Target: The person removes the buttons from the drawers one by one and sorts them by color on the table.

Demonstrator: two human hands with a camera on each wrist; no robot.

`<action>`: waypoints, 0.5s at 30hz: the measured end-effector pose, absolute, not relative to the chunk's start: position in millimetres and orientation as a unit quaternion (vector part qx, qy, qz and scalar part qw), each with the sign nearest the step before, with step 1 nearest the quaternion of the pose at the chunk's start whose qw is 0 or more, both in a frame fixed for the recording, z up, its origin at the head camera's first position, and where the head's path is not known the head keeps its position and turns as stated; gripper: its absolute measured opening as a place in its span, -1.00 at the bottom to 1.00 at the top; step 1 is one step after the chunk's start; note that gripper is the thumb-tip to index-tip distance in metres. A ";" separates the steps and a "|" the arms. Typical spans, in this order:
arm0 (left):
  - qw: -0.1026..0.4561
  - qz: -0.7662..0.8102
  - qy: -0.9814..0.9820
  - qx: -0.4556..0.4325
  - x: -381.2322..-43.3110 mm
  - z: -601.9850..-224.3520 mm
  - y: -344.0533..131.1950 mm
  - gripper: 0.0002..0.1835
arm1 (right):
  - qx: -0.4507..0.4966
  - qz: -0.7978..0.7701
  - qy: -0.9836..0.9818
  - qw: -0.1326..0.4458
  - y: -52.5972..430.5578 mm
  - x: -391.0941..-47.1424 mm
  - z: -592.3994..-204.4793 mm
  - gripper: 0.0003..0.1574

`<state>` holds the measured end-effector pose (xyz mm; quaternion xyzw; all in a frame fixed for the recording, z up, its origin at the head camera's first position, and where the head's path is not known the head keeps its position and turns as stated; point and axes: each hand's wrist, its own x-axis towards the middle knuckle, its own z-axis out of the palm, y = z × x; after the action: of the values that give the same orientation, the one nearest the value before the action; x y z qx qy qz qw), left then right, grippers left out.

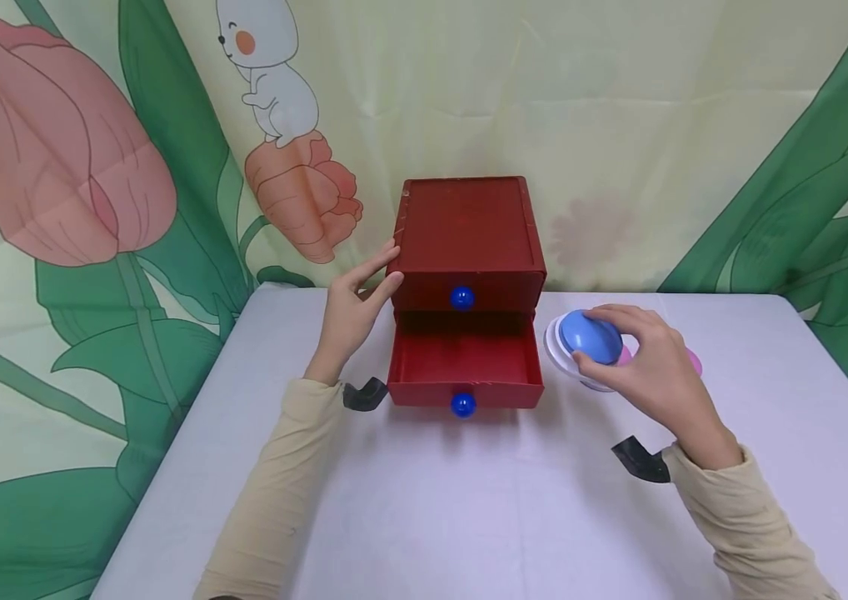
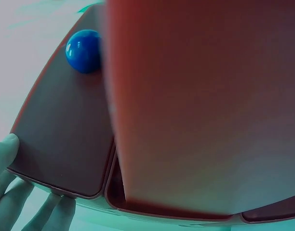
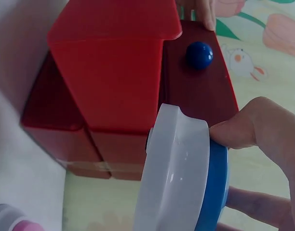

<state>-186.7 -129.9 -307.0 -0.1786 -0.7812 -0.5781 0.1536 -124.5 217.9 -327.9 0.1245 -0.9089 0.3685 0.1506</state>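
Observation:
A dark red drawer cabinet [image 1: 465, 225] stands at the back middle of the table, with a blue knob [image 1: 462, 298] on its closed upper drawer. Its lower drawer [image 1: 465, 395] is pulled out, and bare red floor shows inside. My left hand [image 1: 352, 312] rests against the cabinet's left side, fingers fairly straight along the side and thumb at the front edge. To the cabinet's right, my right hand [image 1: 652, 367] grips a round push button with a blue dome and white base [image 3: 179, 168] between thumb and fingers. The right wrist view shows its base tilted on edge.
Partly behind the right hand is a pink round thing [image 1: 695, 362]; the right wrist view shows a pink and white piece [image 3: 27, 224] low at left. A white cloth covers the table [image 1: 454, 517]. A printed curtain [image 1: 619, 125] hangs close behind the cabinet.

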 end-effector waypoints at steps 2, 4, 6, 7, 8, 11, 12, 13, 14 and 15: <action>0.154 -0.578 -0.781 -0.178 -186.8 -307.0 -129.9 -0.54 | 0.124 0.365 -0.911 0.148 220.6 -124.8 -330.4 -0.36; 0.154 -0.578 -0.782 -0.176 -187.0 -307.0 -130.1 -0.54 | 0.125 0.364 -0.911 0.146 222.9 -124.9 -333.1 -0.37; 0.153 -0.579 -0.782 -0.175 -187.2 -306.9 -130.0 -0.54 | 0.127 0.360 -0.912 0.147 225.2 -125.1 -335.9 -0.38; 0.151 -0.579 -0.782 -0.174 -187.1 -307.0 -130.0 -0.54 | 0.127 0.358 -0.913 0.147 226.3 -125.0 -337.2 -0.38; 0.150 -0.580 -0.782 -0.174 -187.0 -306.8 -130.0 -0.54 | 0.127 0.356 -0.914 0.147 227.5 -125.0 -338.5 -0.38; 0.147 -0.582 -0.781 -0.173 -186.7 -306.4 -130.1 -0.54 | 0.126 0.346 -0.918 0.144 231.4 -124.6 -341.9 -0.38; 0.147 -0.582 -0.781 -0.173 -186.6 -306.3 -130.1 -0.54 | 0.125 0.343 -0.920 0.141 232.8 -124.4 -343.1 -0.37; 0.147 -0.583 -0.780 -0.174 -186.6 -306.4 -130.1 -0.54 | 0.123 0.340 -0.922 0.138 234.3 -124.3 -344.4 -0.36; 0.147 -0.583 -0.780 -0.174 -186.8 -306.4 -130.0 -0.54 | 0.122 0.336 -0.924 0.136 235.8 -124.4 -345.7 -0.35; 0.148 -0.583 -0.780 -0.173 -187.0 -306.5 -129.9 -0.54 | 0.121 0.332 -0.926 0.134 237.3 -124.5 -347.1 -0.34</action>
<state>-187.0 -129.9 -306.5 -0.1733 -0.7798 -0.5832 0.1475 -124.5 237.3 -347.1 0.1213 -0.9258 0.3322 0.1336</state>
